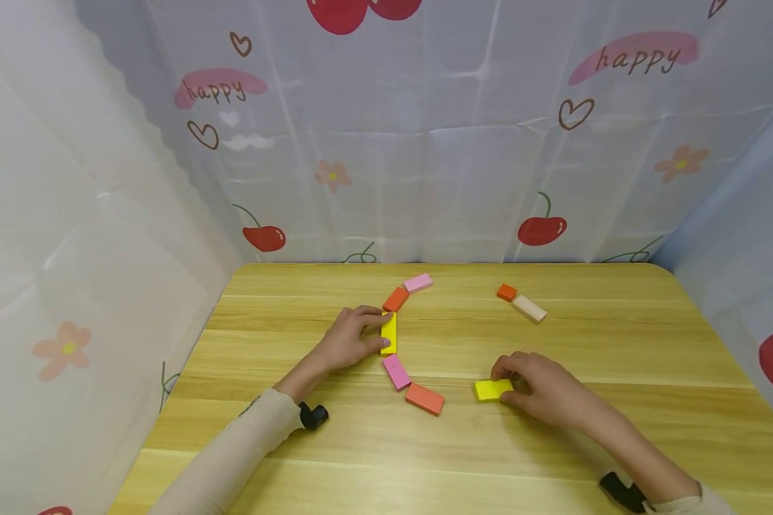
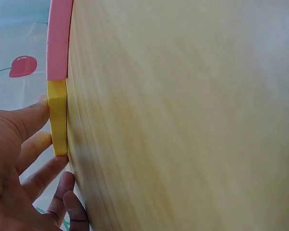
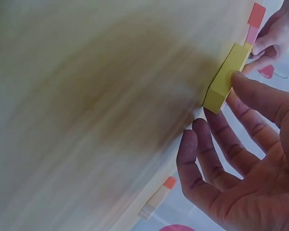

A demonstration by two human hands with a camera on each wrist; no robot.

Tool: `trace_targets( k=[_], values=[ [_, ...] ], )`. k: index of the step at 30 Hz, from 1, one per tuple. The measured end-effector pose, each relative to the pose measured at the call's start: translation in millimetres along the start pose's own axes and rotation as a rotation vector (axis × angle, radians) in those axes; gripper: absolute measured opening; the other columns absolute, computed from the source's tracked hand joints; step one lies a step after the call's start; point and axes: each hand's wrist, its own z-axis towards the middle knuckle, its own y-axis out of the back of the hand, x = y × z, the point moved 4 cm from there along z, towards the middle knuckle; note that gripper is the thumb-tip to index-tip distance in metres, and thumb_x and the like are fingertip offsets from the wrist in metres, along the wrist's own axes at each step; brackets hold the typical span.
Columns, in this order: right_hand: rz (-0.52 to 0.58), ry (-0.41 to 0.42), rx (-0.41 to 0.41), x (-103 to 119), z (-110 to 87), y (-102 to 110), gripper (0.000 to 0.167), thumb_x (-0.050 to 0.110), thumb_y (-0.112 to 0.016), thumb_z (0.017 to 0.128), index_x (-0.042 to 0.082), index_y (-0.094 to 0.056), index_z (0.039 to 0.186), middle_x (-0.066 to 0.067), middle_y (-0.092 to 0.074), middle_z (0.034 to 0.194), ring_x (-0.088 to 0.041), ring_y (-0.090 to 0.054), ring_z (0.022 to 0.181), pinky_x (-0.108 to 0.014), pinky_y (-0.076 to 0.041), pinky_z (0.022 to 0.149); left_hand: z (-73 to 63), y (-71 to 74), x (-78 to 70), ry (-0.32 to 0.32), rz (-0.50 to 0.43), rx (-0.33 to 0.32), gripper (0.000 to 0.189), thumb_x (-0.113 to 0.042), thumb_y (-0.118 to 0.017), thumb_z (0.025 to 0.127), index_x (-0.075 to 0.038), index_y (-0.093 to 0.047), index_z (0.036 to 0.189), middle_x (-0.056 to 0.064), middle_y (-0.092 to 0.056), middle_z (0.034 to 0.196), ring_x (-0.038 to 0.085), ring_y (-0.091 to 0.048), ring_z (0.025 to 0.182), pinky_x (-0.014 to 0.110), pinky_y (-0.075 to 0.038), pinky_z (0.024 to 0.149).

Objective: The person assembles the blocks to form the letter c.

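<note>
The left hand [image 1: 351,340] pinches the left yellow block [image 1: 389,327] by its ends, on the counter [image 1: 335,472]. Beyond it lie an orange block [image 1: 396,300] and pale block [image 1: 419,284]; nearer, a pink block [image 1: 396,373] and coral block [image 1: 425,399]. The right hand [image 1: 544,390], other fingers loosely bent, pinches the right yellow block [image 1: 492,390]; beyond it, a small orange block [image 1: 507,292] meets a wooden block [image 1: 530,309].
</note>
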Motion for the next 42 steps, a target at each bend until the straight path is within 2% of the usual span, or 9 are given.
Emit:
trace_targets(
  k=[8,19,42],
  values=[
    [-0.014,0.004,0.024,6,0.5,-5,0.025,0.019,-0.087,0.091,0.028,-0.072,0.109,0.013,-0.07,0.104,-0.006,-0.058,0.092,-0.031,-0.052,0.084,-1.1,0.4,-1.5,0.007,-0.008,0.0,0.058,-0.034,-0.076,0.102,-0.021,-0.059,0.156,0.006,-0.057,0.16,0.033,-0.049,0.138,0.049,-0.039,0.115],
    [0.056,0.033,0.061,14,3.8,-12,0.023,0.02,-0.085,0.094,0.027,-0.07,0.111,0.012,-0.067,0.101,-0.006,-0.054,0.088,-0.027,-0.048,0.08,-0.8,0.5,0.3,0.019,0.025,-0.006,0.057,-0.037,-0.076,0.102,-0.025,-0.06,0.155,0.004,-0.058,0.16,0.03,-0.05,0.131,0.042,-0.043,0.104],
    [0.088,0.08,0.088,26,10.0,-22,0.022,0.019,-0.083,0.095,0.024,-0.068,0.111,0.01,-0.066,0.101,-0.007,-0.053,0.089,-0.026,-0.047,0.08,-0.4,0.1,-0.6,0.028,0.032,-0.008,0.057,-0.039,-0.076,0.102,-0.026,-0.06,0.155,0.004,-0.057,0.16,0.028,-0.05,0.127,0.041,-0.044,0.1]
  ],
)
